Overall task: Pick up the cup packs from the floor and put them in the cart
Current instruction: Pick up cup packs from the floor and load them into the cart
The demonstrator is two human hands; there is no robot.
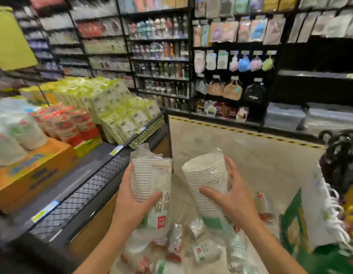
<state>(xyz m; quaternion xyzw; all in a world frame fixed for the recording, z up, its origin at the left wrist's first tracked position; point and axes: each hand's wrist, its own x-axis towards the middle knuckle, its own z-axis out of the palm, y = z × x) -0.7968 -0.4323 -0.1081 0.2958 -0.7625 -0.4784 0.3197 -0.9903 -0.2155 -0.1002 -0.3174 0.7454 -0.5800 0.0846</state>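
My left hand (132, 198) grips a plastic-wrapped pack of stacked white paper cups (152, 175) with a green and red label, held up in front of me. Beside it, my right hand (231, 196) grips a second pack of white cups (206, 180), tilted with its open rims toward the upper left. Below both hands, several more cup packs (203, 250) lie scattered on the floor in clear wrappers. A dark cart (341, 155) shows at the right edge, blurred, partly cut off by the frame.
A low display shelf with a black mesh front (82, 196) runs along my left, loaded with cup packs and green packages. A green and white carton (302, 220) stands at the right. Tall black shelves of goods line the far side of the grey floor (240, 151).
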